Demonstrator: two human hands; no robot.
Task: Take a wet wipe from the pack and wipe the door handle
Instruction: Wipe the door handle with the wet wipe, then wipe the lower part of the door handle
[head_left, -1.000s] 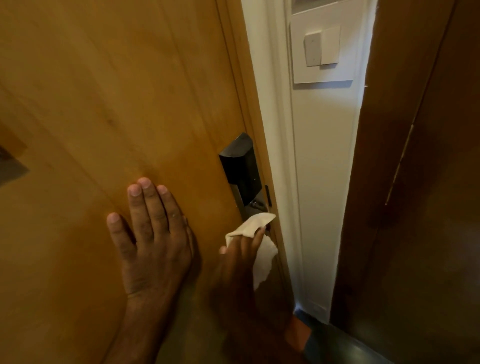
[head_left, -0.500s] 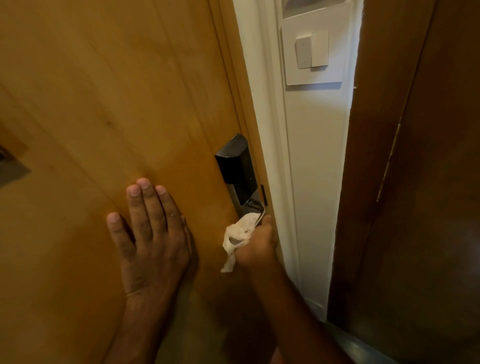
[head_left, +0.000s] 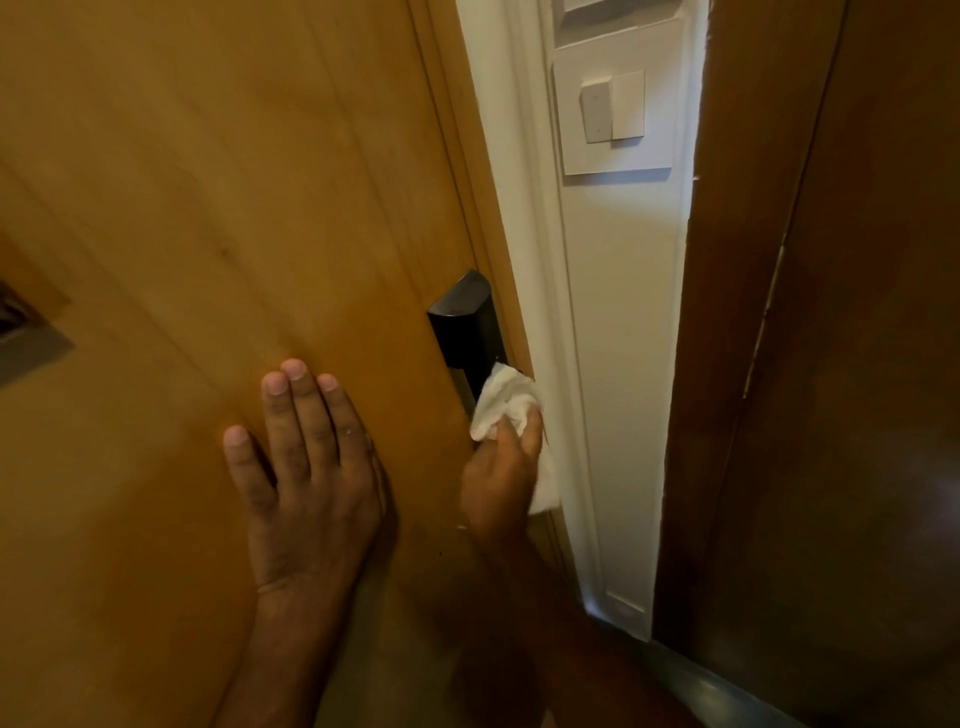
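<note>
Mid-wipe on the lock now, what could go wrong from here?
The wipe is bunched at the lower end of the black lock housing, so the handle itself, hidden behind it, may get only partial coverage. The right hand works close to the door edge by the white frame; fingers could get pinched if the door shifts. The left hand, flat on the door, could push it.

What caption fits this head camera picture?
Right hand presses wet wipe against door lock; left hand braces door.
</note>
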